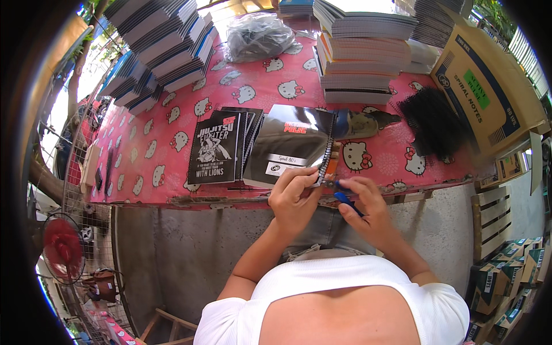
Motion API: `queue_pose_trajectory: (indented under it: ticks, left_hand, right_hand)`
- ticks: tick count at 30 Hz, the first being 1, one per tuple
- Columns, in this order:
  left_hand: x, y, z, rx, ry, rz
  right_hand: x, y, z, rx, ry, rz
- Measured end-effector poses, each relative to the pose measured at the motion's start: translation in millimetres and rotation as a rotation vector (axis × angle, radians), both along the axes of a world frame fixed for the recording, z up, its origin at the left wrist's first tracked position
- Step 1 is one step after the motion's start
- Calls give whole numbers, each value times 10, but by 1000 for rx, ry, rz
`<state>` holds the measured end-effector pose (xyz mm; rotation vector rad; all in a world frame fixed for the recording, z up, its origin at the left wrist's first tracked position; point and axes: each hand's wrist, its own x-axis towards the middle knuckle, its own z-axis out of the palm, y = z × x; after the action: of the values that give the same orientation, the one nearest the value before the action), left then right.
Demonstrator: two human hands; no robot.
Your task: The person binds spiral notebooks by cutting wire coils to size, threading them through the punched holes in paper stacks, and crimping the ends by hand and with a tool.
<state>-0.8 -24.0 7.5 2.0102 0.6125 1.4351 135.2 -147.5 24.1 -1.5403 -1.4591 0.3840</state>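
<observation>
A black spiral notebook (293, 144) with a glossy cover lies near the table's front edge, its coil along the right side. My left hand (296, 195) pinches the lower right corner of this notebook, by the end of the coil. Closed around blue-handled pliers (348, 202), my right hand (368, 213) brings their tip against the coil's end. The jaws are small and partly hidden by fingers, so their exact bite cannot be seen. Left of this notebook, several black notebooks (213, 149) lie in an overlapping pile, the top one with a white figure printed on it.
Tall notebook stacks stand at the back left (167, 43) and back centre (365, 57). Between them sits a clear plastic bag (259, 37). A heap of black coils (431, 123) lies before a cardboard box (489, 86) at right. A red fan (63, 247) stands at far left.
</observation>
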Motion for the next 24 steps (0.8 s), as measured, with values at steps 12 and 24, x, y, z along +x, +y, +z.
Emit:
queue_pose_trajectory:
  ticks: [12, 24]
  left_hand:
    - [-11, 481, 126, 231, -72, 257]
    - [-1319, 1568, 1389, 583, -260, 741]
  right_hand:
    - [540, 237, -298, -176, 445, -89]
    - [1888, 1292, 366, 464, -683, -420]
